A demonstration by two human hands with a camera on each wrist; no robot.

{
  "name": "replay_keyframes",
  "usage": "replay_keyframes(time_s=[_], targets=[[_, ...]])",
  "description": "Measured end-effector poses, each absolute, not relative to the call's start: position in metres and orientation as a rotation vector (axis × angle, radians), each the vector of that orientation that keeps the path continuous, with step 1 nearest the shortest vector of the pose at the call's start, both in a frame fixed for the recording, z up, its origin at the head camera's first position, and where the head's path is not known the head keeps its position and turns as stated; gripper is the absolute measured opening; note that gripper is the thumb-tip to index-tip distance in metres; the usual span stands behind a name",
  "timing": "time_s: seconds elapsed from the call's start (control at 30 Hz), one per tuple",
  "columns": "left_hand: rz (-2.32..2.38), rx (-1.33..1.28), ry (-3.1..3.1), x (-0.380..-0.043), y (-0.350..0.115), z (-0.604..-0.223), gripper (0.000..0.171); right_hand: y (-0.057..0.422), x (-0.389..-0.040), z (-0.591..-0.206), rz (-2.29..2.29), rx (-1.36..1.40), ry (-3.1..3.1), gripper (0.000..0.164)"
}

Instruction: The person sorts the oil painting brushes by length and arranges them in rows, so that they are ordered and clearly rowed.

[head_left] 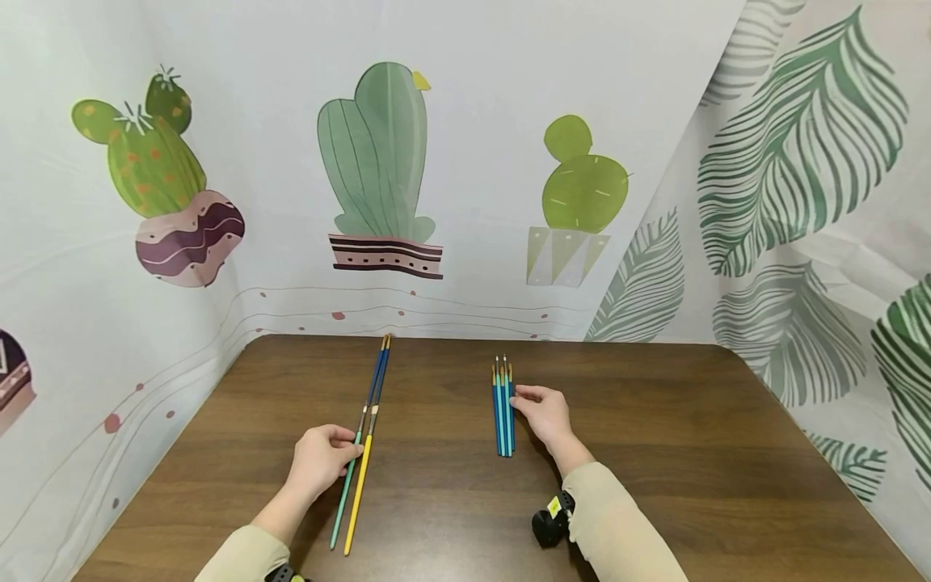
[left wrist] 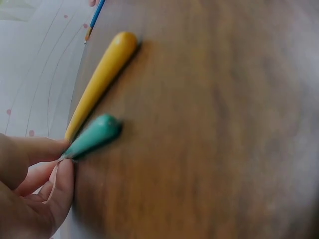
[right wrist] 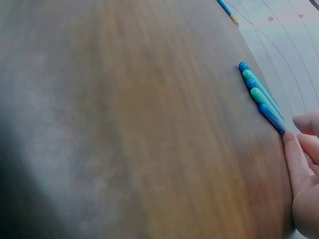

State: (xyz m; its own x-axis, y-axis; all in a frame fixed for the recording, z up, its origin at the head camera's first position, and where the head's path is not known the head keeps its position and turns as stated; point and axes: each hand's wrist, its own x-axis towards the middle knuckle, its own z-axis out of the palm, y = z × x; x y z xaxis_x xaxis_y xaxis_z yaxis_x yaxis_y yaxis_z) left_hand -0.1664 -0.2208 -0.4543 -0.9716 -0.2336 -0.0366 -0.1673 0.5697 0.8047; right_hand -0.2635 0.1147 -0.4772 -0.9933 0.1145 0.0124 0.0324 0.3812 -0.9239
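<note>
My left hand [head_left: 320, 461] pinches a green paintbrush [head_left: 344, 499] between thumb and fingers, its handle slanting toward the table's front. A yellow paintbrush [head_left: 357, 499] lies right beside it, bristles pointing away from me. In the left wrist view both rounded handle ends show large. Farther right, several slim blue and turquoise paintbrushes [head_left: 503, 416] lie side by side in a tight row. My right hand [head_left: 545, 414] touches the right edge of that row, at the outermost dark blue paintbrush [right wrist: 269, 117]. In the right wrist view its thumb and finger stand slightly apart.
Two dark blue paintbrushes [head_left: 378, 372] lie beyond the green and yellow ones, bristles at the back edge of the brown wooden table [head_left: 436, 517]. A white cloth [head_left: 480, 145] printed with cacti and leaves hangs behind. A black wrist device [head_left: 550, 525] sits at my right sleeve.
</note>
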Motion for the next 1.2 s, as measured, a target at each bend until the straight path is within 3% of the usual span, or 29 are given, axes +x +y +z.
replay_keyframes(time_s=[0.67, 1.2], targets=[[-1.350, 0.337, -2.738, -0.162, -0.218, -0.451, 0.015, 0.116, -0.262, -0.476, 1.697, -0.115, -2.553, 0.030], [-1.440, 0.349, -2.718, -0.162, -0.217, -0.445, 0.022, 0.116, -0.264, -0.477, 1.727, -0.137, -2.550, 0.031]])
